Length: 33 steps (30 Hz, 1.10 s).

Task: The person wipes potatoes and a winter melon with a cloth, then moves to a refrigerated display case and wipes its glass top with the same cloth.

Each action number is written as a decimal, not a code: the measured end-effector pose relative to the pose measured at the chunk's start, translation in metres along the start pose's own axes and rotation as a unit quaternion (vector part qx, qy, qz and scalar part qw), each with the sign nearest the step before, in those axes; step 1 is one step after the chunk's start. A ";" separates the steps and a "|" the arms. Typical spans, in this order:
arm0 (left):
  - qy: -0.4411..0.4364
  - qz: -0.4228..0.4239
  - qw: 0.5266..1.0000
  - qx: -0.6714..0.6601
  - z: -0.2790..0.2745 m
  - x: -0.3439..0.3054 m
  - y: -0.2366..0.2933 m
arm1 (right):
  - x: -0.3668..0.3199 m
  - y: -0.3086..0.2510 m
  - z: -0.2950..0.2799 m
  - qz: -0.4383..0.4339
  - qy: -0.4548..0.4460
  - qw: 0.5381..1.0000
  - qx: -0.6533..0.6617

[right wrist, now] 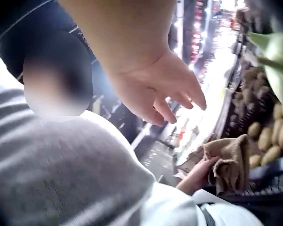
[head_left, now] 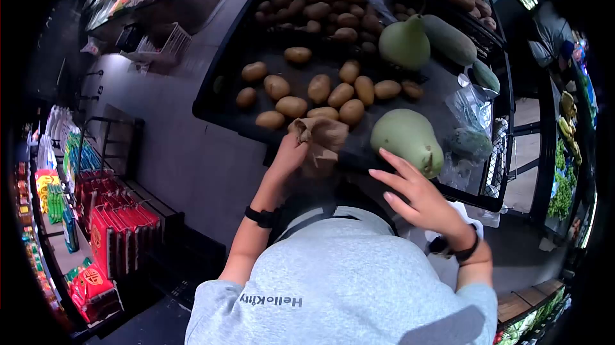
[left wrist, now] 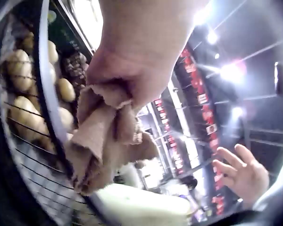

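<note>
A crumpled brown cloth [head_left: 323, 137] is gripped in my left hand [head_left: 291, 153] at the front edge of the black produce bin [head_left: 221, 105]. In the left wrist view the cloth [left wrist: 106, 134] hangs in folds below the fist. My right hand [head_left: 419, 194] is held with fingers spread near a pale green gourd [head_left: 405, 137], its fingertips overlapping the gourd's lower side in the head view. Nothing is in that hand [right wrist: 153, 89] in the right wrist view. Several loose potatoes [head_left: 319, 89] lie in the bin just beyond the cloth.
Behind the loose potatoes is a heap of smaller potatoes [head_left: 314, 8]. Another gourd with a stem [head_left: 405, 44] and a long green melon [head_left: 450, 39] lie at the right. Plastic wrap [head_left: 471, 108] covers produce there. Red packets [head_left: 122, 236] stand on a shelf at left.
</note>
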<state>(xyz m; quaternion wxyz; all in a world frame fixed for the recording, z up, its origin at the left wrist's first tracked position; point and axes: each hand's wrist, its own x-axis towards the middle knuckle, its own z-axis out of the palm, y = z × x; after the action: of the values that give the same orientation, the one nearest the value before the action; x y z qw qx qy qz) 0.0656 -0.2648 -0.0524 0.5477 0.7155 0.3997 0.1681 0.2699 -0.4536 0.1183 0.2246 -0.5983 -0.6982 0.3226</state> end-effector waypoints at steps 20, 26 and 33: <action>0.127 -0.049 0.991 0.009 -0.198 -0.054 -0.141 | 0.307 0.007 0.298 -0.097 -0.051 0.981 -0.160; 0.106 0.093 0.990 -0.008 -0.267 -0.052 -0.134 | 0.371 -0.037 0.286 -0.136 -0.054 0.989 0.022; -0.036 0.051 0.991 -0.115 -0.370 -0.025 -0.114 | 0.474 -0.066 0.246 -0.153 -0.171 0.959 0.169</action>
<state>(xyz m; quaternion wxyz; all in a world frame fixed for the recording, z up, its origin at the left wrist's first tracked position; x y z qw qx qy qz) -0.2455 -0.0340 -0.0246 0.6308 0.6733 0.3204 0.2148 -0.0348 -0.0382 -0.0390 0.2468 -0.3739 -0.7443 0.4954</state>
